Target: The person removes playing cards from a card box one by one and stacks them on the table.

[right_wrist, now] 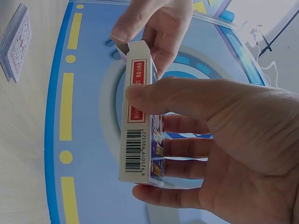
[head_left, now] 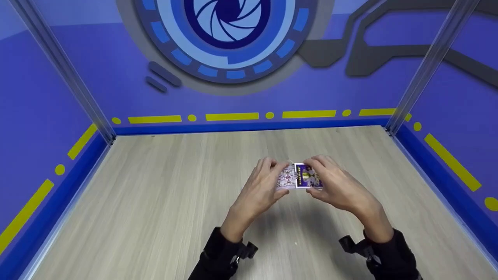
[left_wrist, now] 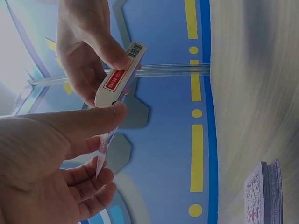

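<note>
- Blue-violet printed panels (head_left: 105, 70) with yellow dashes stand behind the pale wood-grain tabletop (head_left: 155, 194).
- My left hand (head_left: 261, 179) pinches one end of a slim white cardboard box (head_left: 305, 175) with purple artwork, raised above the tabletop.
- Below lies a stack of white, ornate-backed playing cards (left_wrist: 253, 198).
- My right hand (head_left: 336, 181) grips the box's other end, thumb across its red label (right_wrist: 137, 70).

A pale, wood-grained table (head_left: 167, 202) is spreading before me across the lower head view, soft shadows (head_left: 321, 227) darkening it right of bottom centre. A stack of patterned cards (left_wrist: 261, 196) is lying on it, lower right in the left wrist view.
</note>
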`<action>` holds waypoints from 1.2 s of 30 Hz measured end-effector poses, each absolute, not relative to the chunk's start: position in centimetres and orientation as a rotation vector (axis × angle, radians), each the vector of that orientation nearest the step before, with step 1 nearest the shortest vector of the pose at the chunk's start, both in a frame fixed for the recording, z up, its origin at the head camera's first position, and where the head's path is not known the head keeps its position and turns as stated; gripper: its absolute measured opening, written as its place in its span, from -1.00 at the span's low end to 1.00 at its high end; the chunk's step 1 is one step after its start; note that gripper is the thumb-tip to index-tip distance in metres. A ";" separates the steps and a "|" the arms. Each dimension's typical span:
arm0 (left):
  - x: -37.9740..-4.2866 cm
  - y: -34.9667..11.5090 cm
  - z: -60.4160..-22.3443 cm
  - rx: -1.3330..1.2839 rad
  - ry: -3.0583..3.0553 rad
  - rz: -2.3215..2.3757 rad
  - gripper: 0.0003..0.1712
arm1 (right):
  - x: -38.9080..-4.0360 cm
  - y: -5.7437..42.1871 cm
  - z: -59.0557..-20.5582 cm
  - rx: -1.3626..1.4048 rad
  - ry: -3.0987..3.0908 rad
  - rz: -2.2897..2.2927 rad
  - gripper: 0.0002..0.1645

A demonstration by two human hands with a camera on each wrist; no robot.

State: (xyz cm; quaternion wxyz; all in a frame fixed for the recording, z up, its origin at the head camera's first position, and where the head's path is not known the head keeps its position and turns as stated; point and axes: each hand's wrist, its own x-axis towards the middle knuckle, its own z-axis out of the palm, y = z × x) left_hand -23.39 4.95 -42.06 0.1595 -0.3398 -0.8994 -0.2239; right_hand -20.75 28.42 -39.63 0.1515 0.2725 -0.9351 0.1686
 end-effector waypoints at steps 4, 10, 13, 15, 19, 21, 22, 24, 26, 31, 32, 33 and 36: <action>-23.5 4.7 -41.7 -0.968 -2.590 -0.640 -0.22 | -20.7 28.7 -39.5 0.775 -2.684 0.486 -0.21; -23.9 3.7 -41.2 -0.928 -2.633 -0.706 -0.27 | -20.6 29.4 -39.2 0.713 -2.687 0.510 -0.13; -24.2 3.0 -40.9 -0.918 -2.625 -0.734 -0.28 | -20.5 29.8 -39.1 0.673 -2.682 0.503 -0.11; -24.3 2.4 -40.7 -0.908 -2.626 -0.763 -0.28 | -20.5 30.1 -39.0 0.649 -2.678 0.498 -0.11; -24.6 1.1 -40.5 -0.875 -2.645 -0.833 -0.28 | -20.5 30.7 -38.7 0.614 -2.679 0.517 -0.13; -24.7 0.4 -40.4 -0.851 -2.663 -0.864 -0.28 | -20.5 31.1 -38.6 0.592 -2.688 0.534 -0.17; -24.8 0.1 -40.4 -0.838 -2.669 -0.875 -0.28 | -20.5 31.3 -38.5 0.580 -2.695 0.547 -0.19; -24.8 -0.5 -40.2 -0.808 -2.687 -0.894 -0.28 | -20.5 31.7 -38.4 0.556 -2.707 0.574 -0.23; -25.0 -1.0 -40.2 -0.770 -2.719 -0.906 -0.28 | -20.5 32.1 -38.3 0.537 -2.717 0.601 -0.27; -25.2 -1.5 -40.3 -0.696 -2.817 -0.920 -0.28 | -20.6 32.7 -38.2 0.523 -2.727 0.640 -0.31; -25.3 -1.4 -40.4 -0.691 -2.831 -0.918 -0.28 | -20.6 32.8 -38.2 0.525 -2.729 0.642 -0.31; -25.4 -1.3 -40.6 -0.687 -2.842 -0.918 -0.27 | -20.6 32.8 -38.2 0.525 -2.731 0.644 -0.31; -25.6 -0.9 -41.1 -0.682 -2.871 -0.923 -0.27 | -20.7 32.9 -38.3 0.533 -2.734 0.648 -0.30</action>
